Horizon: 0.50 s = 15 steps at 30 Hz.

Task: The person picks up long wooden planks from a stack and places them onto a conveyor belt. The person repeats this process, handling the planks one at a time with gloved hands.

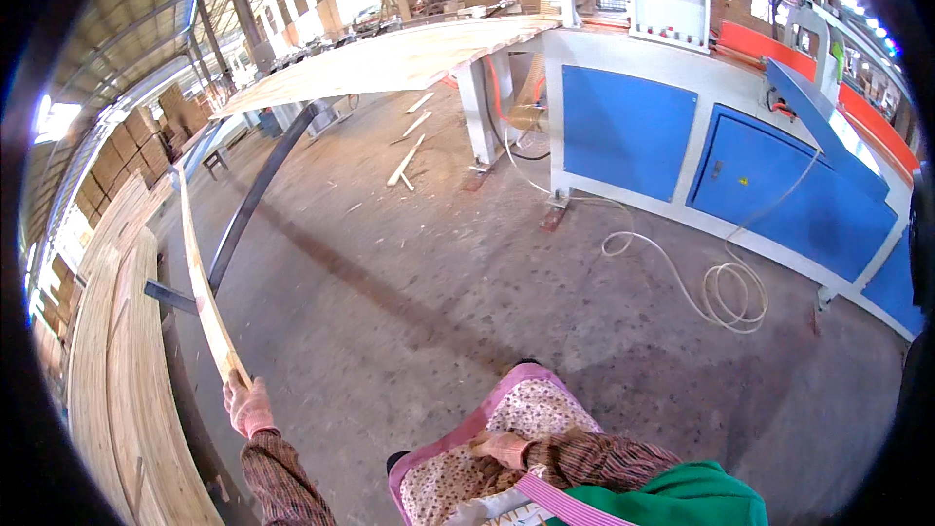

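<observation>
Wood strip (pixel 207 307): long, narrow, pale; a darker brownish patch partway along; near end yellower than the rest. Position: on my left, slanting away from me, between the long boards (pixel 97 370) and the open grey floor (pixel 467 273). Far end too small to tell what supports it. My left grip (pixel 249 407): clamped on the strip's near end. My right grip (pixel 504 449): at my dotted apron (pixel 541 407); finger closure, cannot tell.
</observation>
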Available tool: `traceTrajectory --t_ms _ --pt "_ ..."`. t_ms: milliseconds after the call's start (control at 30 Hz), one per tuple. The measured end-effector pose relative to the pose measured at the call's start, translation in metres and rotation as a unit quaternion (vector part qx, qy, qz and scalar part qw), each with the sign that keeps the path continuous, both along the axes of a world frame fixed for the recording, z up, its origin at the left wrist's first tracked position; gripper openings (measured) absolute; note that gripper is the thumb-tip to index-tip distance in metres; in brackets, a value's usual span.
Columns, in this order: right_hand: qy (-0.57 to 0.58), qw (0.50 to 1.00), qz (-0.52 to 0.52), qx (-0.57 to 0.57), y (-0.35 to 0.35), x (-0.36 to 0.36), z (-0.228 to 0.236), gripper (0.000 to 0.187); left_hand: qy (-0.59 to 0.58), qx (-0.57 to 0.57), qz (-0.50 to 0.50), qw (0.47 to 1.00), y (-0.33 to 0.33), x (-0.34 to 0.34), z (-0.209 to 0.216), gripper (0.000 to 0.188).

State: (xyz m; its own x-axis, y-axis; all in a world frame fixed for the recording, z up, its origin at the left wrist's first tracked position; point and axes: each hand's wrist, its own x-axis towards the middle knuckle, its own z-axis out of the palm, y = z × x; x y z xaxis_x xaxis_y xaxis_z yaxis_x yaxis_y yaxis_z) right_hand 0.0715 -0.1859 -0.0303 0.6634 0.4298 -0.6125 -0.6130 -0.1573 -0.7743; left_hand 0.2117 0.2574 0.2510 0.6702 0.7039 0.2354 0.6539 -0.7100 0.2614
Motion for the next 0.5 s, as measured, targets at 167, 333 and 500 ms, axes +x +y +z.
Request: traceTrajectory --t_ms 167,333,500 --pt "-0.241 0.962 0.103 -0.075 -0.009 -0.003 0.007 0.048 -0.006 0.012 0.008 1.000 -0.009 -0.008 0.009 0.074" --pt "0.008 0.999 -0.028 0.035 -0.004 -0.007 0.011 0.042 -0.004 0.034 0.000 0.999 -0.011 -0.014 0.011 0.074" --pt "-0.034 0.999 -0.002 0.004 -0.007 -0.007 0.019 0.042 -0.005 0.043 0.026 0.999 -0.013 -0.011 0.016 0.073"
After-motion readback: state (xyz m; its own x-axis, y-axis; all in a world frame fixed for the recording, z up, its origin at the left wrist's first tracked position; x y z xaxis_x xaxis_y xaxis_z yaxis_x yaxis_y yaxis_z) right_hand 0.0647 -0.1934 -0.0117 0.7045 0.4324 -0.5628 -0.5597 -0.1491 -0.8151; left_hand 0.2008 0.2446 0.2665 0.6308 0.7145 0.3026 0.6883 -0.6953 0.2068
